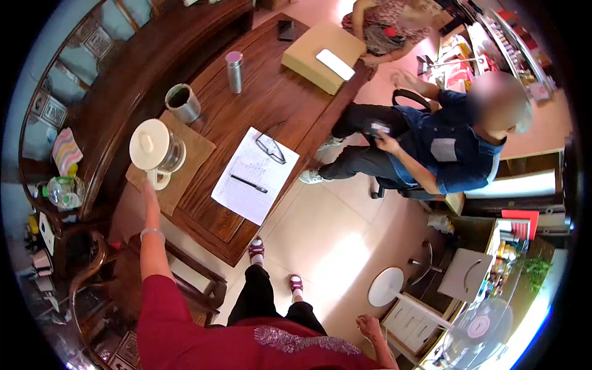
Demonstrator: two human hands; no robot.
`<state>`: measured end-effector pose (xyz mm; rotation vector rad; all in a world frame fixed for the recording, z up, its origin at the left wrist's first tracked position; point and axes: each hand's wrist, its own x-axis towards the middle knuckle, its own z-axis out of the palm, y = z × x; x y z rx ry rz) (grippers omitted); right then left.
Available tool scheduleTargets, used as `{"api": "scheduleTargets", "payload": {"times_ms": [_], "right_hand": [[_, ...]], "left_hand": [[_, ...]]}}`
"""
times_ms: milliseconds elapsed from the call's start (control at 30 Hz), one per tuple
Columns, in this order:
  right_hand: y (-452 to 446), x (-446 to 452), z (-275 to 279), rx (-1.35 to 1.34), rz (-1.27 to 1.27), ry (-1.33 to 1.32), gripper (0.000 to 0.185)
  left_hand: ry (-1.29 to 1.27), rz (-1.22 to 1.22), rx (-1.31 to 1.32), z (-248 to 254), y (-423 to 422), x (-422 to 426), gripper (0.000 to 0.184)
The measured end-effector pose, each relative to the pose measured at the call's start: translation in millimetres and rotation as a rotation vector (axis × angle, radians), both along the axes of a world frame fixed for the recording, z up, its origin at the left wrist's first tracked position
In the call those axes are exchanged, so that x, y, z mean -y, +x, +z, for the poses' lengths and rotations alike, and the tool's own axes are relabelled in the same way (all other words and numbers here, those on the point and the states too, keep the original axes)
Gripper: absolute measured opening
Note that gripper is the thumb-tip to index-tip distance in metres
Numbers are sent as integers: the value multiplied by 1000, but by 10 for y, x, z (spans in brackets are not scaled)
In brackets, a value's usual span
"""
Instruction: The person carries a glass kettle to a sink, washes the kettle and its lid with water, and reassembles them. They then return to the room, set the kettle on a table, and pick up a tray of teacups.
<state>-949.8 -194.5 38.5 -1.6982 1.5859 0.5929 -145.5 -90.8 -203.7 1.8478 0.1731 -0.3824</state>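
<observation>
My left hand point(149, 192) reaches to the handle of a glass pot point(171, 156) with a cream lid. The hand is at the left side of the handle, but its fingers are too small and partly hidden to show whether they grip it. The pot stands on a brown mat point(196, 150) on the wooden table point(216, 102). Beside the pot, on its far side, is a metal cup point(184, 105) with dark contents. Low at my side hangs my right hand point(370, 327), its fingers loosely bent and apart, with nothing visible in it.
On the table are a notebook point(243, 194) with a pen and glasses, a steel flask point(234, 74), a cardboard box point(308, 52) and a phone point(285, 30). Two people sit beyond its right side. A wooden chair point(132, 271) is near my left; a fan point(478, 333) stands right.
</observation>
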Motion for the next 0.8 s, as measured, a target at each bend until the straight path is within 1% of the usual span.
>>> {"api": "scheduleTargets", "payload": {"times_ms": [67,100,133,200,233,267,300,333,367,400,433,500,533,567,600,633,700,733,767,800], "right_hand": [[-115,-187,-40,138,-86,-91,29],[-169,-287,-58,208,-131,-140,29],[-148,-367,15,167,-174,-96,29],[-82,-436,206,93,-256,-17,30],[-182,-558,194,59,-252,-39,31],[-324,-707,165,25,-248,-60,32],[-425,-812,134,-9,-242,-83,33],[-476,-902,171,-97,-309,-47,35],[-584,-1016,155,-122,-342,-74,33],[-672,-1119,157,-133,-360,-81,31],[-779,-1233,141,-144,-376,-85,29],[-1005,-1444,-15,-236,-475,-53,27],[-1134,-1574,-101,-255,-553,-13,33],[-1262,-1690,-189,-319,-605,45,35],[-1382,-1820,-203,-316,-613,33,36],[-1457,-1972,-230,-312,-632,22,38],[-1886,-2431,-661,-202,-562,-4,27],[-1983,-2614,-669,-212,-588,21,27],[-1988,-2687,-432,-229,-714,-86,28],[-2085,-2886,-437,-219,-831,-187,28]], "left_hand": [[-39,-9,-34,-478,76,-374,62],[-16,-99,-138,-6,-216,-367,67],[12,-197,-238,487,-516,-354,73],[259,-17,-362,268,-873,-556,69],[618,-24,-221,300,-1175,-494,57],[581,-540,-175,679,-1492,-544,42],[713,-614,-98,1257,-2021,-307,37],[462,-727,-147,468,-1988,-734,31],[557,-1195,-9,1307,-2447,-496,31],[648,-1467,-34,1676,-2697,-398,28],[751,-1734,-65,1888,-2906,-350,30],[1113,-1880,-316,1998,-3284,-349,27],[1233,-1949,-488,1925,-3366,-434,27],[1360,-1994,-684,1840,-3430,-558,26],[1483,-2045,-882,1756,-3494,-680,25],[1512,-2080,-985,1823,-3623,-672,25],[1457,-2112,-919,2049,-3932,-430,25],[1433,-2148,-847,2188,-4119,-232,25],[1405,-2186,-769,2333,-4347,12,25],[1390,-2234,-695,2442,-4592,232,25]]}}
